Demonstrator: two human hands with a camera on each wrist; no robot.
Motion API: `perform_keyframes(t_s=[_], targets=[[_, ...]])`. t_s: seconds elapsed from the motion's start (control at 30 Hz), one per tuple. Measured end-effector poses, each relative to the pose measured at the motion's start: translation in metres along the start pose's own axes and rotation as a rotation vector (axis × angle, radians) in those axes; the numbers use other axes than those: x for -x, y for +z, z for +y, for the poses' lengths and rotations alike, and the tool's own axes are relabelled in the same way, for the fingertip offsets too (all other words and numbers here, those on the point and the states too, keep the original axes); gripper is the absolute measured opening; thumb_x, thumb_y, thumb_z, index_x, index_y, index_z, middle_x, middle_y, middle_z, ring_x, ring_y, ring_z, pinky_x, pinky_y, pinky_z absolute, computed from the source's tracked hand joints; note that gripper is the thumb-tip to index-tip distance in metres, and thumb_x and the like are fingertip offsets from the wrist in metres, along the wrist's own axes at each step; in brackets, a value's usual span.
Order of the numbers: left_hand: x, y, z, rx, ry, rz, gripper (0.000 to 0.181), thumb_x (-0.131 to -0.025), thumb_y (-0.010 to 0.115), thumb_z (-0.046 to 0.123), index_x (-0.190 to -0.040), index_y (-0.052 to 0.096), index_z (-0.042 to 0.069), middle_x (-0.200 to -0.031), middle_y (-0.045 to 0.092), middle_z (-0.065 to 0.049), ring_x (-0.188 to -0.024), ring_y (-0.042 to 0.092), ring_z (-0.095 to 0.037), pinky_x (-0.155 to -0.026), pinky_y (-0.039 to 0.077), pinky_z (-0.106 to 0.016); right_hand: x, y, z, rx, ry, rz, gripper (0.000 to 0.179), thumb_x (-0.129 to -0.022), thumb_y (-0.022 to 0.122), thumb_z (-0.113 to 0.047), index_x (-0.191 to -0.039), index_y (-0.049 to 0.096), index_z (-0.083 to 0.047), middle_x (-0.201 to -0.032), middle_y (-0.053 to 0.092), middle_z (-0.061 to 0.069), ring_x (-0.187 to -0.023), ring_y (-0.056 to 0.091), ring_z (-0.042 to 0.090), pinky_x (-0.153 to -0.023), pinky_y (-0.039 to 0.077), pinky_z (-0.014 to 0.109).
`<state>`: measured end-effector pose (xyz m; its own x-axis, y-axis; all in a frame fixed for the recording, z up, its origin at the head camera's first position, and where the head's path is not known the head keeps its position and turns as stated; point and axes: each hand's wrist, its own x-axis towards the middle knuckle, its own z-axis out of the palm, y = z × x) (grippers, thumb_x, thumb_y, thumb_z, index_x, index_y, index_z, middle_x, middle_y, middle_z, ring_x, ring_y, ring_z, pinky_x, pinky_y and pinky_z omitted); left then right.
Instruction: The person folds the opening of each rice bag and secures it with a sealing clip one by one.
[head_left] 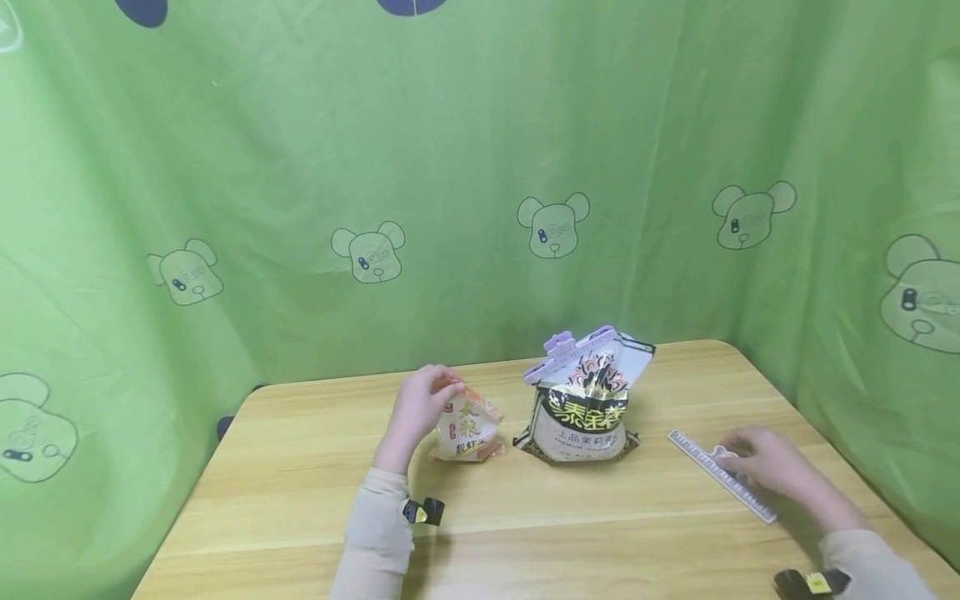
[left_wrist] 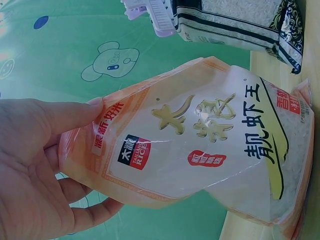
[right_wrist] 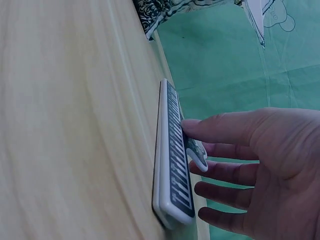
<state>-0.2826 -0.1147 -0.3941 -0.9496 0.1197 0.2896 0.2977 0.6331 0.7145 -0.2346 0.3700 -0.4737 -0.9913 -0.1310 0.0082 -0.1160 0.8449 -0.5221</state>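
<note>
My left hand (head_left: pixel 422 408) pinches the folded top of a small orange-and-white rice bag (head_left: pixel 468 429), thumb in front and fingers behind. In the left wrist view the rice bag (left_wrist: pixel 175 145) hangs slack at its top, with grains visible low in it. On the right, my right hand (head_left: pixel 772 462) holds a long white bag clip (head_left: pixel 723 475) by its small handle. The right wrist view shows the thumb against the bag clip (right_wrist: pixel 175 155), which has piano-key markings, and the other fingers beyond its handle. Whether the clip touches the table cannot be told.
A larger rice bag (head_left: pixel 581 425) stands between the hands, its folded top held by a purple clip (head_left: pixel 570 354). Behind the wooden table (head_left: pixel 540 542) hangs a green curtain (head_left: pixel 465 150) with bear faces.
</note>
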Motion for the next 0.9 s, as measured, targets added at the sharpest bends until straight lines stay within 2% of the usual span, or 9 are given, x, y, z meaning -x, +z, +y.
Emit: perform_keyframes(t_s=[0.13,0.33,0.53,0.63,0.77,0.9], targets=[[0.0008,-0.0006,0.0008,-0.005,0.005,0.002,0.012,-0.083,0.061,0.025,-0.092,0.064,0.017,-0.097,0.065,-0.001,-0.096,0.062,-0.019,-0.088,0.049,-0.038,0.0013,0.0005,-0.0032,-0.028,0.013,-0.010,0.039,-0.078,0.066,-0.024,-0.102,0.057,0.005,-0.093,0.063,0.021,-0.061,0.054,0.013,-0.053,0.047,0.025],[-0.0002,-0.0018,0.0027,-0.008,-0.001,0.008,0.012,-0.083,0.062,0.026,-0.091,0.064,0.018,-0.098,0.065,0.000,-0.096,0.061,-0.019,-0.088,0.049,-0.038,-0.0032,0.0009,-0.0028,0.022,-0.031,0.043,0.031,-0.077,0.067,-0.024,-0.097,0.059,-0.003,-0.098,0.063,0.022,-0.080,0.059,0.026,-0.064,0.050,0.041],[-0.0036,-0.0034,0.0049,-0.004,-0.010,0.009,0.014,-0.083,0.062,0.026,-0.093,0.064,0.017,-0.100,0.065,-0.001,-0.097,0.061,-0.019,-0.088,0.049,-0.037,-0.0069,-0.0016,-0.0057,-0.024,-0.032,0.021,0.026,-0.078,0.065,-0.022,-0.098,0.058,-0.006,-0.104,0.060,0.027,-0.083,0.062,0.031,-0.062,0.052,0.039],[-0.0026,-0.0030,0.0044,0.003,-0.011,0.005,0.013,-0.083,0.062,0.026,-0.093,0.064,0.017,-0.101,0.065,-0.002,-0.097,0.061,-0.019,-0.088,0.049,-0.037,-0.0057,0.0000,-0.0061,-0.040,-0.036,0.019,0.025,-0.079,0.065,-0.022,-0.099,0.059,-0.008,-0.104,0.061,0.025,-0.085,0.062,0.033,-0.063,0.052,0.041],[-0.0008,-0.0016,0.0018,0.007,-0.022,0.001,0.014,-0.083,0.062,0.026,-0.093,0.064,0.017,-0.101,0.065,-0.002,-0.098,0.061,-0.019,-0.088,0.049,-0.037,-0.0045,0.0018,-0.0054,-0.035,-0.050,0.026,0.033,-0.079,0.065,-0.026,-0.105,0.058,-0.007,-0.097,0.064,0.016,-0.080,0.062,0.023,-0.064,0.051,0.038],[-0.0004,-0.0003,0.0021,0.010,-0.027,-0.003,0.014,-0.083,0.061,0.027,-0.094,0.064,0.017,-0.101,0.065,0.000,-0.097,0.061,-0.018,-0.086,0.050,-0.036,-0.0021,-0.0020,-0.0061,-0.062,-0.036,-0.003,0.045,-0.080,0.064,-0.028,-0.115,0.053,-0.002,-0.096,0.065,0.016,-0.074,0.058,0.014,-0.063,0.050,0.032]])
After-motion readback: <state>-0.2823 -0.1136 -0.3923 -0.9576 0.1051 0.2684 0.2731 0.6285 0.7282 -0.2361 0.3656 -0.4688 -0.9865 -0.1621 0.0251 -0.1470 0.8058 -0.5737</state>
